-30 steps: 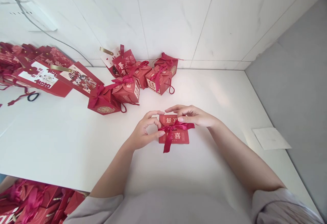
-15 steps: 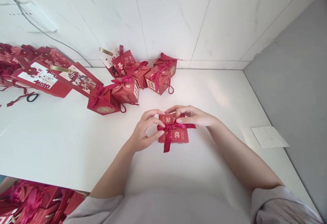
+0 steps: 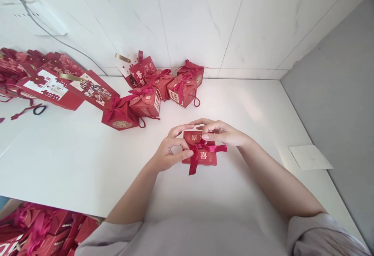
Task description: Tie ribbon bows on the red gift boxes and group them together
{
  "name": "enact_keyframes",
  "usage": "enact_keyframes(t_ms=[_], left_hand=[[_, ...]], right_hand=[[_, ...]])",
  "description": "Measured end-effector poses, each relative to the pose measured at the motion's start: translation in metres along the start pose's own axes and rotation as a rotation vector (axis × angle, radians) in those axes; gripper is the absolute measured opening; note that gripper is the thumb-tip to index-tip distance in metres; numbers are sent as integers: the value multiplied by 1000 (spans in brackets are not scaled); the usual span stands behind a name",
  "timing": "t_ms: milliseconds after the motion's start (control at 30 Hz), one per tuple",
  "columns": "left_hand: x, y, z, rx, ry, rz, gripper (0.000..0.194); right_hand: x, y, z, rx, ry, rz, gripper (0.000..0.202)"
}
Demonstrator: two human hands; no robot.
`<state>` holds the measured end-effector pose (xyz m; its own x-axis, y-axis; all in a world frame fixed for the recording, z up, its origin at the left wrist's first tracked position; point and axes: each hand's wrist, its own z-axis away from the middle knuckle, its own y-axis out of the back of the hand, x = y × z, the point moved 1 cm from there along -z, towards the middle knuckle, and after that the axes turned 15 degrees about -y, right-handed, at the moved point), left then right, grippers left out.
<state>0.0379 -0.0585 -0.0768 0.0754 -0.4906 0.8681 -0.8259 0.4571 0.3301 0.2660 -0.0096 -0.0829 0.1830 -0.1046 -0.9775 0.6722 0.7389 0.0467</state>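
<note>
Head view: red box (image 3: 208, 160) lying on white table (image 3: 251, 104), in front of the person, magenta ribbon (image 3: 193, 166) tied in a bow across its top. Left hand (image 3: 172, 152) at the box's left side, thumb and forefinger in a narrow pinch on the ribbon near the knot. Right hand (image 3: 221, 133) over the far right part, thumb and fingers close together; cannot tell whether they grip ribbon. Finished-looking red boxes (image 3: 145, 104) cluster near the wall (image 3: 198, 22).

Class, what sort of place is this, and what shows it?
Probably a gift-packing workspace: a red box with a ribbon lies on a white table, more ribboned boxes stand near the wall, and red packaging is heaped at lower left.
</note>
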Motion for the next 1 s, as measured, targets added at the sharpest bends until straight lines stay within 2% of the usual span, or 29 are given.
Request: enact_keyframes(t_ms=[233, 400, 633, 900, 1000], left_hand=[[-12, 2, 2, 62, 66, 85, 35], [-14, 3, 3, 95, 65, 71, 33], [-15, 6, 3, 108, 10, -114, 31], [2, 11, 1, 105, -138, -550, 27], [3, 10, 0, 122, -149, -597, 27]], right_hand=[[-4, 1, 0, -63, 0, -10, 36], [2, 2, -1, -67, -15, 8, 35], [11, 3, -4, -73, 42, -28, 34], [5, 2, -3, 1, 86, 60, 31], [6, 0, -4, 9, 72, 61, 31]])
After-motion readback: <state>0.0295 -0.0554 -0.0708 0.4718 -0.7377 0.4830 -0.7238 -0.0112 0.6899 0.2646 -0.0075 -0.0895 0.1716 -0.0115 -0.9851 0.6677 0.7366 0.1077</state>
